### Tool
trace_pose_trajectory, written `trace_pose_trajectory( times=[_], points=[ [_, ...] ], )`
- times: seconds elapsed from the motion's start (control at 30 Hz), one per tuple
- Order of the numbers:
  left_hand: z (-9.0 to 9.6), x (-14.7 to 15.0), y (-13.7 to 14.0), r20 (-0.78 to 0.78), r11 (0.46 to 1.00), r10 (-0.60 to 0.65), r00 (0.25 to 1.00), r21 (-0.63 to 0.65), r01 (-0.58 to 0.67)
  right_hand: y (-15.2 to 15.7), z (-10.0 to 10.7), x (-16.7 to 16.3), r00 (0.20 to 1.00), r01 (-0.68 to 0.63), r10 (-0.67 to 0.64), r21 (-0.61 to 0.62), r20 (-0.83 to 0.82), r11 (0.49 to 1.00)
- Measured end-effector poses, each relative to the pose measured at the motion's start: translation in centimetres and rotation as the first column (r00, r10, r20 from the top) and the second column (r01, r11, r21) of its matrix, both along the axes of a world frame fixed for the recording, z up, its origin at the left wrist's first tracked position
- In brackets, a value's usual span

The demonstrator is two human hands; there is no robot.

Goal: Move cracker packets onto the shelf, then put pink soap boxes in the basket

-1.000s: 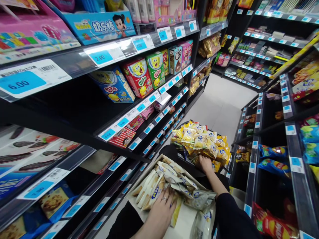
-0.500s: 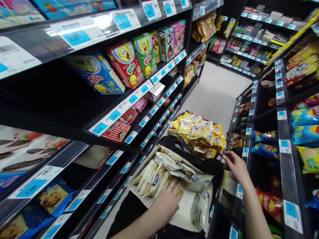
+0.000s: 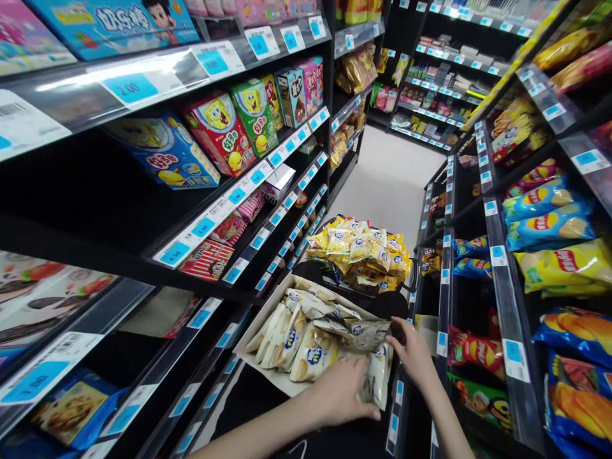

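A shallow white cardboard box sits low in front of me, holding several pale snack packets stood in a leaning row. My left hand is over the box's near right part, fingers and thumb around an upright silvery snack packet; its fingertips are partly hidden. At the box's right side, my right hand pinches the end of another silvery packet lying across the top. A cream packet leans beside my left fingers.
Beyond the box, a dark basket is heaped with yellow snack packets. Shelves with boxed biscuits close in on the left, and shelves with chip bags on the right. Pale aisle floor runs ahead.
My left hand has moved right within the box, from the leaning packets to the upright one. My right hand has come down from beside the basket to the box's packets. The view has shifted right.
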State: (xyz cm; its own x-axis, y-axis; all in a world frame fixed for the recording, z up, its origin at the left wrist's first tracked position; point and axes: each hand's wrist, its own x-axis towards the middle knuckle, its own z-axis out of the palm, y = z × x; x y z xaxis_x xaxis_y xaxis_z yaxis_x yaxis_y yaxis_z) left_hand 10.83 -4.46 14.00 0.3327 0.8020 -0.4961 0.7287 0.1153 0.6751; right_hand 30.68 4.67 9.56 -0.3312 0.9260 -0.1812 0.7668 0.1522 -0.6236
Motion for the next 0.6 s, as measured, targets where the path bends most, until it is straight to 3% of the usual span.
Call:
trace_pose_trajectory(
  times=[0.1, 0.23, 0.37, 0.43, 0.53, 0.6],
  points=[
    [-1.1, 1.3, -0.2, 0.026, 0.999, -0.025, 0.999, -0.026, 0.025, -2.6, 0.6, -0.7, 0.991, 0.113, -0.111, -0.027, 0.075, 0.993],
    [-1.7, 1.2, -0.1, 0.123, 0.999, 0.012, 0.992, -0.038, -0.008, -5.4, 1.3, -1.2, 0.987, 0.11, -0.094, -0.126, 0.132, 0.986],
    [-1.3, 0.3, -0.3, 0.313, 0.983, 0.137, 0.94, -0.161, -0.089, -7.2, 2.3, 1.4, 0.97, 0.185, -0.214, -0.222, -0.119, 0.957],
    [-0.9, 0.2, -0.4, 0.564, 0.948, 0.258, 0.784, -0.304, -0.094, -7.9, 3.0, 3.1, 0.906, 0.219, -0.311, -0.309, -0.288, 0.926],
    [-0.3, 0.3, -0.5, 0.818, 0.916, 0.394, 0.42, -0.388, -0.105, -9.0, 4.0, 4.6, 0.803, 0.297, -0.429, -0.347, -0.414, 0.89],
    [0.3, 0.3, -0.3, 0.84, 0.906, 0.418, 0.346, -0.36, -0.222, -9.5, 4.5, 4.3, 0.731, 0.364, -0.484, -0.326, -0.48, 0.873]
  ],
)
